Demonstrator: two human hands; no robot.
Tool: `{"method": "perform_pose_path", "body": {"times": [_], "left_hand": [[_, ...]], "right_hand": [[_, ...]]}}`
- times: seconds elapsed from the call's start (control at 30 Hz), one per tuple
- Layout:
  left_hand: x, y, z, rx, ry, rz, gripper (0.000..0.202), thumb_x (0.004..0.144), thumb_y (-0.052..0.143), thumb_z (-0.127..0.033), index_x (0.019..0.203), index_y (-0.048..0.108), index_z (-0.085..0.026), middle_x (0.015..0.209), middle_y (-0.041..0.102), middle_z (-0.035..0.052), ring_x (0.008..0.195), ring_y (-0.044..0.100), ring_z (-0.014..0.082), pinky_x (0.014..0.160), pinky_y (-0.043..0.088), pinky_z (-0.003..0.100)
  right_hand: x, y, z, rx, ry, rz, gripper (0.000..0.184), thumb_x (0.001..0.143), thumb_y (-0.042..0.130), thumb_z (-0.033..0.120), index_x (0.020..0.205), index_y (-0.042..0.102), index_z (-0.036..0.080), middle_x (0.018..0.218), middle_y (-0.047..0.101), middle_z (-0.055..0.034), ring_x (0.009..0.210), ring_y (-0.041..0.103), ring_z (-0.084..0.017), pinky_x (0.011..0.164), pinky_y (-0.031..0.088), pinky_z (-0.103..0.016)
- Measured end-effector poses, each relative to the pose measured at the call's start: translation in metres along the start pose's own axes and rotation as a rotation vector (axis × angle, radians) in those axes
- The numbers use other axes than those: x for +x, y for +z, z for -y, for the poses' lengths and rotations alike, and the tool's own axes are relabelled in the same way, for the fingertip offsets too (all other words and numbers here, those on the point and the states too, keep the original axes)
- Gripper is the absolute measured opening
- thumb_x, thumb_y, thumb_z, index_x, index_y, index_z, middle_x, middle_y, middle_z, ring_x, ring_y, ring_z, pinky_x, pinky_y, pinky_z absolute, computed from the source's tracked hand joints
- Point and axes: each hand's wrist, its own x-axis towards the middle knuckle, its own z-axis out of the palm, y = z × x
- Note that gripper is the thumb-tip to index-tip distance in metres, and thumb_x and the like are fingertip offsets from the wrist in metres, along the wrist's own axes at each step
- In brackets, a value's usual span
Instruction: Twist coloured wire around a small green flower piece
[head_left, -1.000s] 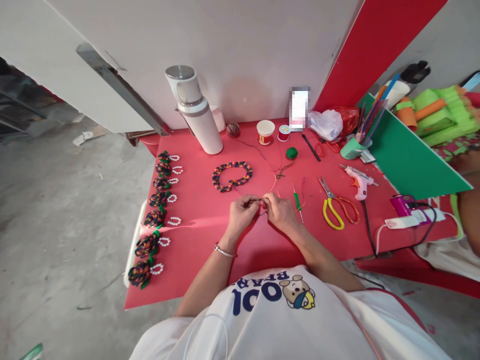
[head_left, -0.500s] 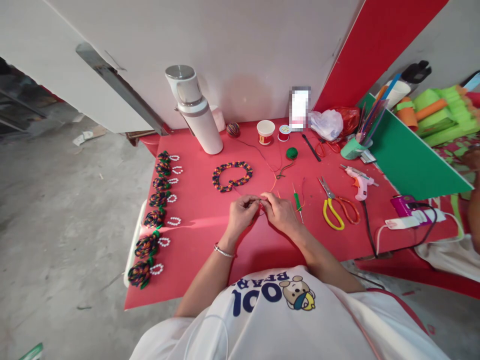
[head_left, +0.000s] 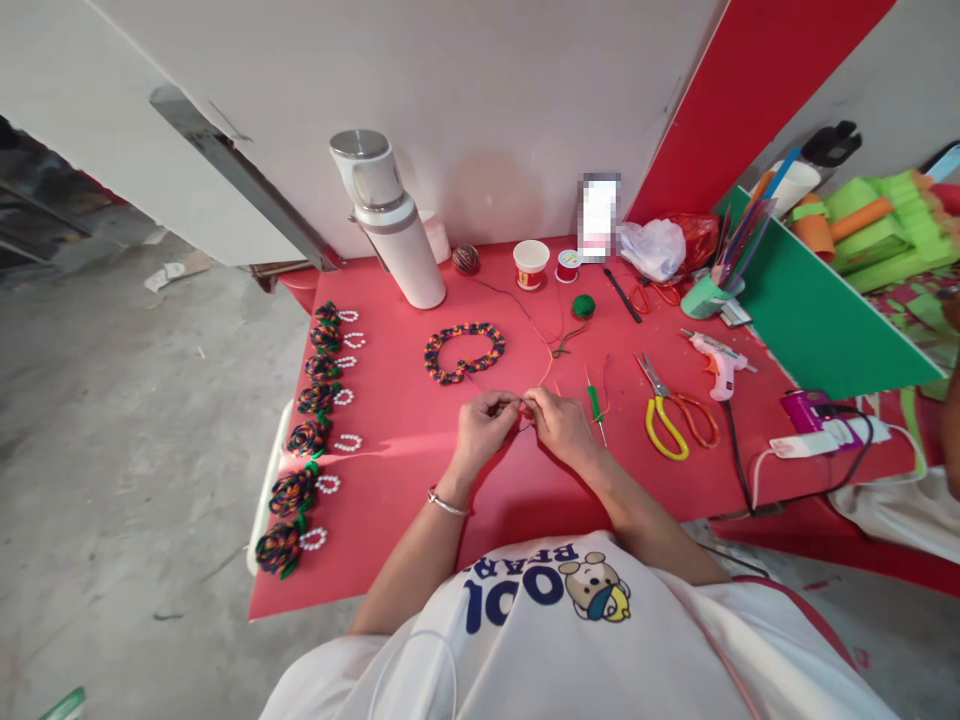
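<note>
My left hand [head_left: 486, 425] and my right hand [head_left: 559, 424] meet fingertip to fingertip above the red table, both pinching a thin strand of yarn [head_left: 547, 368]. The yarn leads up from my fingers toward a multicoloured yarn ball [head_left: 466, 260] at the back. Just beyond my left hand lies a crocheted multicoloured loop [head_left: 496, 345], with a pinkish tail running from it toward my fingers. To the right of my right hand rests a green-handled crochet hook [head_left: 595, 402]. Exactly how the strand passes between the fingertips is too small to make out.
Several yarn flowers with bead loops [head_left: 309, 438] line the left edge. A white thermos [head_left: 405, 245], paper cup [head_left: 531, 264], thread spool [head_left: 568, 265] and green yarn ball [head_left: 583, 307] stand behind. Scissors [head_left: 660, 412], a glue gun [head_left: 721, 365] and a power strip [head_left: 806, 443] are rightward.
My right hand's fingers have shifted very slightly against the strand. Both hands keep their pinch, and the things on the table stay where they were.
</note>
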Motion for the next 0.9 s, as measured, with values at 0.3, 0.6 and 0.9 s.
{"method": "perform_pose_path", "body": {"times": [0.3, 0.6, 0.9], "left_hand": [[-0.0004, 0.0003, -0.0021, -0.026, -0.002, 0.014, 0.020, 0.073, 0.064, -0.033, 0.070, 0.074, -0.017, 0.060, 0.066, 0.0016, 0.055, 0.054, 0.0124, 0.054, 0.041, 0.023], [0.0003, -0.0005, -0.0021, 0.015, 0.047, 0.041, 0.018, 0.079, 0.061, -0.031, 0.073, 0.073, -0.018, 0.061, 0.067, 0.0005, 0.056, 0.057, 0.0131, 0.058, 0.045, 0.024], [-0.0007, 0.0002, 0.0025, 0.072, 0.125, 0.008, 0.017, 0.083, 0.060, -0.028, 0.078, 0.074, -0.018, 0.070, 0.071, 0.0014, 0.063, 0.060, 0.0136, 0.062, 0.046, 0.024]], "right_hand": [[0.0001, 0.0024, 0.0001, -0.027, 0.010, 0.009, 0.018, 0.105, 0.043, 0.021, 0.106, 0.062, 0.020, 0.081, 0.077, -0.0056, 0.071, 0.071, -0.020, 0.064, 0.035, -0.028], [0.0006, 0.0018, 0.0008, -0.045, 0.014, 0.030, 0.021, 0.106, 0.041, 0.025, 0.106, 0.061, 0.020, 0.078, 0.076, -0.0059, 0.069, 0.070, -0.020, 0.063, 0.034, -0.028], [0.0003, 0.0014, 0.0002, -0.042, 0.027, 0.019, 0.021, 0.106, 0.040, 0.025, 0.107, 0.061, 0.020, 0.078, 0.076, -0.0053, 0.068, 0.071, -0.021, 0.062, 0.034, -0.028]]}}
